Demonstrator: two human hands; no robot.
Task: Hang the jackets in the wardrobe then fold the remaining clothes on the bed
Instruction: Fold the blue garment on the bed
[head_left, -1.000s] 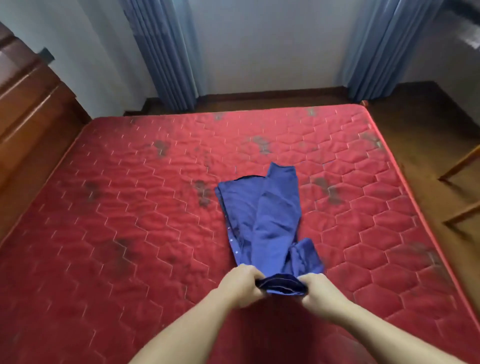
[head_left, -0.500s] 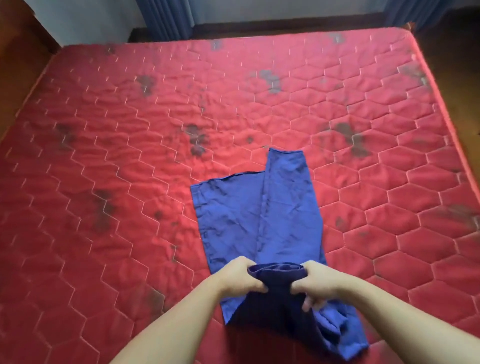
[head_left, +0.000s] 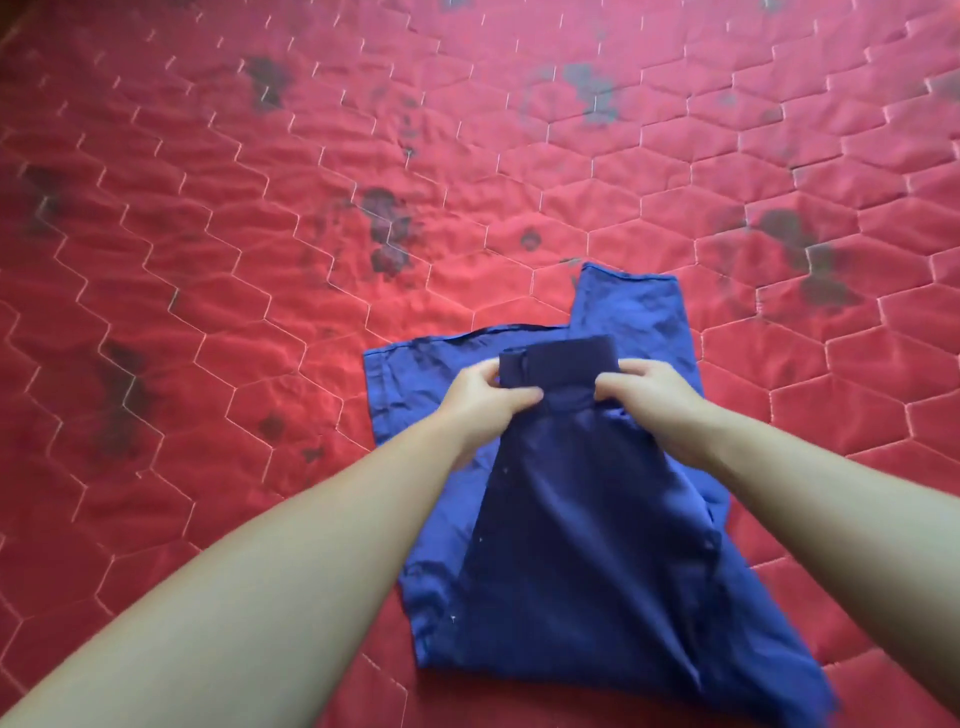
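A blue shirt (head_left: 587, 545) lies folded lengthwise on the red quilted mattress (head_left: 218, 270), with one sleeve reaching toward the far side. Its near end, with a darker collar band, is lifted and doubled over the middle of the shirt. My left hand (head_left: 480, 402) pinches the left end of that band. My right hand (head_left: 657, 400) grips its right end. Both hands hover just over the shirt's middle, and both forearms cross the lower part of the view.
The mattress fills the whole view and carries several dark stains, among them one (head_left: 387, 228) just beyond the shirt and another (head_left: 800, 249) to the right. No other clothes are visible.
Both hands have carried the shirt's near end forward over its middle, doubling the shirt. The camera has tipped down, so walls, curtains and floor have left the view.
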